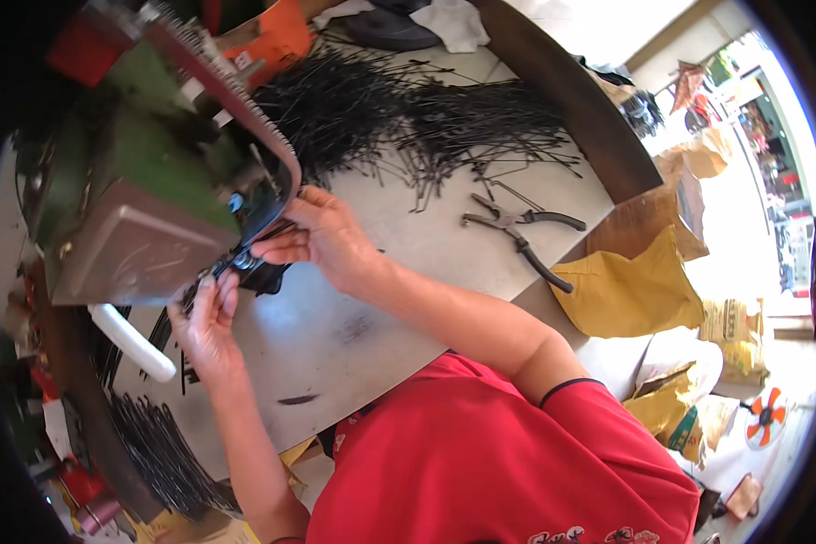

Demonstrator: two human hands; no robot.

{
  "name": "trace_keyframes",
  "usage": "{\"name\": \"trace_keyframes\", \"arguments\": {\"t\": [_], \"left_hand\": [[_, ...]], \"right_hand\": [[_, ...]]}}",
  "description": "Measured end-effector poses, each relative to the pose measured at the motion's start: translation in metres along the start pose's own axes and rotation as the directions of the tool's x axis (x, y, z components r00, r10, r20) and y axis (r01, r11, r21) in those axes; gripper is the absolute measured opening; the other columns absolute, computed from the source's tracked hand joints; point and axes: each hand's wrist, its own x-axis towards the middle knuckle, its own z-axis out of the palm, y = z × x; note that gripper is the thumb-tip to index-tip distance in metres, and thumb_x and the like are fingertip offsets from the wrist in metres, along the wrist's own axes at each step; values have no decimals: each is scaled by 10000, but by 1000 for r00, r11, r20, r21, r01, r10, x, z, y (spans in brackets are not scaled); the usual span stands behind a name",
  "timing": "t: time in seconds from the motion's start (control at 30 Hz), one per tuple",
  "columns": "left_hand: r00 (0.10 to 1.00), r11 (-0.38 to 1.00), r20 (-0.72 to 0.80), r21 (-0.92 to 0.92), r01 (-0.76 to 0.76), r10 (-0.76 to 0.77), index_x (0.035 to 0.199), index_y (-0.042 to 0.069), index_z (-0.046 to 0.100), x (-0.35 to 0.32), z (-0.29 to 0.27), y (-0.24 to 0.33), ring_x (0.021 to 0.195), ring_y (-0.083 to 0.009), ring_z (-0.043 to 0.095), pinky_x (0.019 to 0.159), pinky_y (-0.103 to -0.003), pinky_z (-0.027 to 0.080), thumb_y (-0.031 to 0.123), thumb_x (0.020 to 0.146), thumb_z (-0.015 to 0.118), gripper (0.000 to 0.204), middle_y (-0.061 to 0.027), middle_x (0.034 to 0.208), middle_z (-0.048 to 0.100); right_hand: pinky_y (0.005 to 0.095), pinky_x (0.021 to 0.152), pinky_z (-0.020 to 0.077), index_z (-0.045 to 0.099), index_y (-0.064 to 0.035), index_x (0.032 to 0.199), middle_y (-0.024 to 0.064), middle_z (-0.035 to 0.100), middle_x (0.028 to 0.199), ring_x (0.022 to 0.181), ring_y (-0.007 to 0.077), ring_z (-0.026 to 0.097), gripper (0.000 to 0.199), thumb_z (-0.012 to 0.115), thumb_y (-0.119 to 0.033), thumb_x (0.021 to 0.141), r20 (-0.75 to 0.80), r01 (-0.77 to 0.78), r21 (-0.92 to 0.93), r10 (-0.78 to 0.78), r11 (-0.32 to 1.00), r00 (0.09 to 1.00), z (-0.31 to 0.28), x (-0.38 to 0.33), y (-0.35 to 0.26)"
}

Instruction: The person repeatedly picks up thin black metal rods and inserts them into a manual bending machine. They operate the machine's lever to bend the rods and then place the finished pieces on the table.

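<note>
Both hands meet at the foot of the green machine (136,181) by the desk's (408,272) left edge. Left hand (207,322) pinching thin black rods (210,272) from below, rods running up toward the right hand (322,236), fingers curled narrow on the same bundle. About equally near, right hand slightly higher.

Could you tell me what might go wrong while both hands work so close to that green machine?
Both the left hand and right hand pinch small black parts right at the green machine, so fingers could get caught there. The heap of thin black rods behind might snag a sleeve or scatter if bumped.
</note>
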Motion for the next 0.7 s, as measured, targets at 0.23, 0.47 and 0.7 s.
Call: {"name": "trace_keyframes", "arguments": {"t": [0.23,0.47,0.7], "left_hand": [[995,947,-20,-309,87,-97,1054,-30,542,-4,6,-12,996,-206,617,888,-298,518,142,936,516,210,-127,1019,635],[988,933,-92,-349,84,-123,1023,50,588,5,-31,-6,669,-88,527,685,-233,487,199,944,515,183,5,711,543],[984,959,-81,-251,133,-158,1058,78,599,-18,-5,-7,624,-32,489,610,-208,452,242,914,588,218,36,681,505]], "right_hand": [[282,641,536,572,1,1034,127,661,900,751,200,679,375,549,-356,923,51,182,-757,-221,628,974,-18,-24,-22],[391,654,486,657,-120,918,75,649,859,747,272,632,115,623,-169,820,249,-108,-863,-601,-494,759,-98,-76,-130],[405,625,468,599,-104,917,71,594,833,730,293,611,89,596,-120,829,214,-258,-688,-529,-678,821,-128,-80,-150]]}}
